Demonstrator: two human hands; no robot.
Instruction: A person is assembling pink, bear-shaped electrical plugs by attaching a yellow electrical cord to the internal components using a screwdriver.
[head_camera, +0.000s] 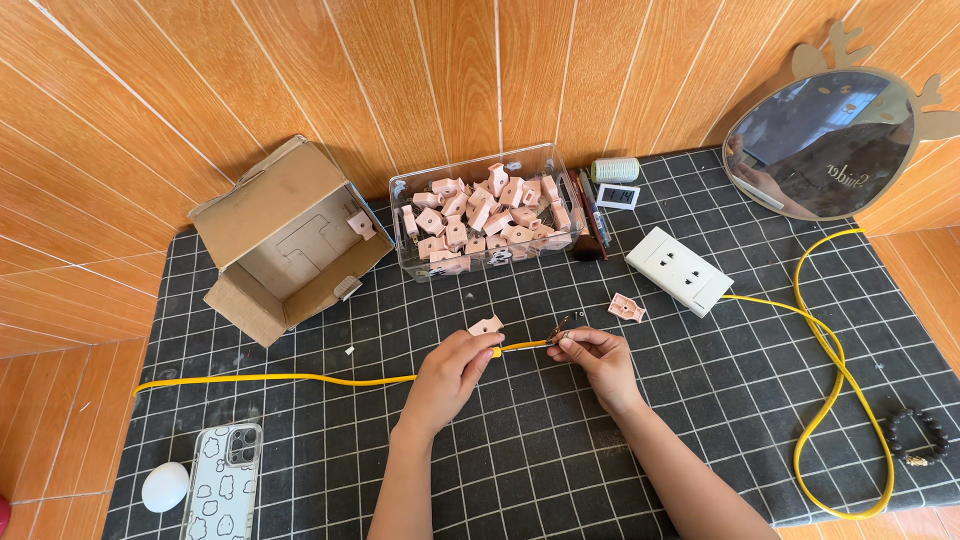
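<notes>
My left hand (452, 373) pinches a thin yellow cable (270, 379) near its end, and a small pink plastic part (486, 326) sits right above its fingertips. My right hand (596, 357) grips the dark metal tip of the cable (561, 332), just to the right of the left hand. The cable runs left across the black gridded mat (530, 450). Another pink part (626, 307) lies on the mat beyond my right hand.
A clear box (487, 209) full of pink parts stands at the back, an open cardboard box (285, 240) to its left. A white socket block (679, 270) with a looping yellow cord (830, 400), a round mirror (826, 145), a phone (222, 482), a bead bracelet (917, 437).
</notes>
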